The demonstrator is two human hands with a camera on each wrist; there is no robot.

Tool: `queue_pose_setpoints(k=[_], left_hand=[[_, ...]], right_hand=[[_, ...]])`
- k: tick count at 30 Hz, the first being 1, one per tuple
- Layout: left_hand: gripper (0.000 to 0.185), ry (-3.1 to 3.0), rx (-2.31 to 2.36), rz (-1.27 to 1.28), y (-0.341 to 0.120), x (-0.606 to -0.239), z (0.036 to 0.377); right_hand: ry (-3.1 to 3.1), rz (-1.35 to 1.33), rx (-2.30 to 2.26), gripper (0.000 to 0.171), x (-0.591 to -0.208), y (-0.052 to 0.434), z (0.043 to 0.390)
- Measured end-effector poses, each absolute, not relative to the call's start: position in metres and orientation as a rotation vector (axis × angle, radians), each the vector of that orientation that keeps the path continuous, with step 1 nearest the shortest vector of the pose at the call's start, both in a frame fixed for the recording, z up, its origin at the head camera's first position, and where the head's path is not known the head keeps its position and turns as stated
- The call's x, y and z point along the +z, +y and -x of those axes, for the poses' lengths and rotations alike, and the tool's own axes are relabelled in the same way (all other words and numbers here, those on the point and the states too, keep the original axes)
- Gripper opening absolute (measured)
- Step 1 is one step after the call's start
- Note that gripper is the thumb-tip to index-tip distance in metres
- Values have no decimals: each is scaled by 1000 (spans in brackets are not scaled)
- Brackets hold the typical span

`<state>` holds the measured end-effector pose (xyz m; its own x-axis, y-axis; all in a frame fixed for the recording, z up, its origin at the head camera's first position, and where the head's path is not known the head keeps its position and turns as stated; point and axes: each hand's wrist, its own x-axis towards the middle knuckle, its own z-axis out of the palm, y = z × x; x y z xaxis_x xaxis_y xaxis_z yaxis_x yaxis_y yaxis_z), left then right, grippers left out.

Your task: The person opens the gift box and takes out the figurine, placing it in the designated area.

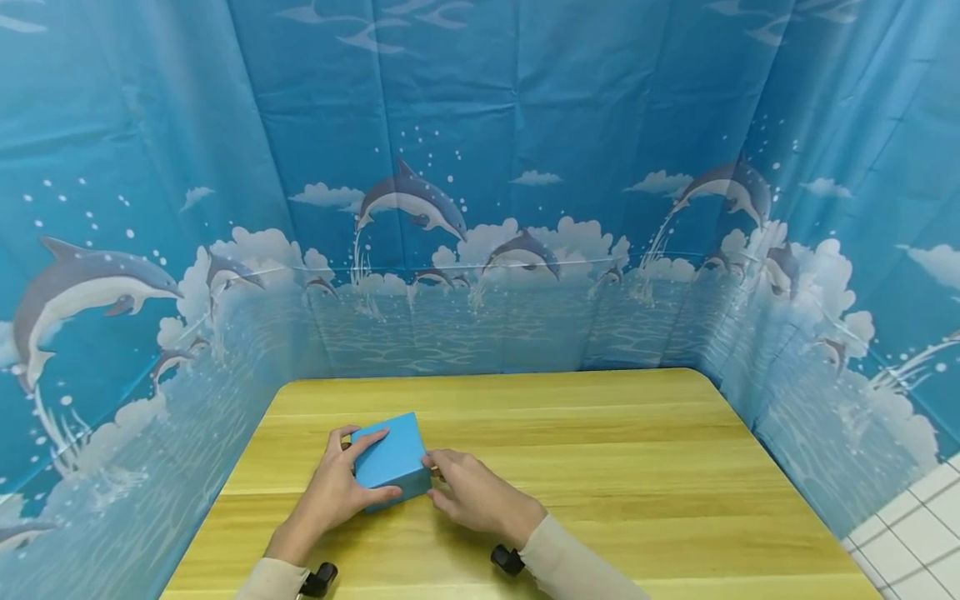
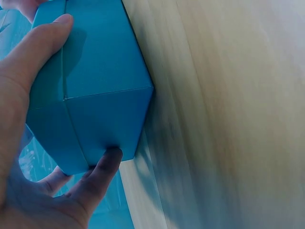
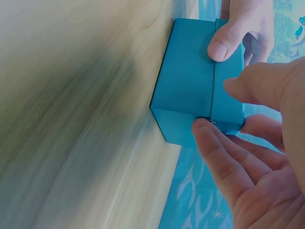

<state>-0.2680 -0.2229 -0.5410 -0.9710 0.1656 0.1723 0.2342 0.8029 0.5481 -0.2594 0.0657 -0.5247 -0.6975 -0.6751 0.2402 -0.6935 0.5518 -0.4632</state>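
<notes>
A blue box (image 1: 390, 457) with a fitted lid rests on the table, turned slightly. My left hand (image 1: 336, 487) grips its left part, thumb on the near side across the lid seam and one finger stretched over the top. In the left wrist view, other fingertips press the box's left end (image 2: 95, 129). At the right end, my right hand (image 1: 480, 492) holds the lid's near corner. The right wrist view has its fingertips at the seam under the lid (image 3: 228, 102), with the thumb by the lid's near side. No gap shows along the seam.
The yellow wood-grain table (image 1: 600, 483) extends to the right of the box. A blue dolphin-print curtain (image 1: 480, 325) hangs behind it and along both sides. White floor tiles (image 1: 922, 533) show at the lower right.
</notes>
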Motion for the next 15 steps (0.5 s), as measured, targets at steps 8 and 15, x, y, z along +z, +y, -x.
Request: queue_pose_setpoints(k=[8, 15], left_hand=[[104, -2878, -904, 341, -212, -538, 265], [104, -2875, -927, 365, -198, -541, 263]], right_hand=[[-2689, -1207, 879, 41, -525, 75, 257], [-2671, -1196, 996, 34, -525, 90, 253]])
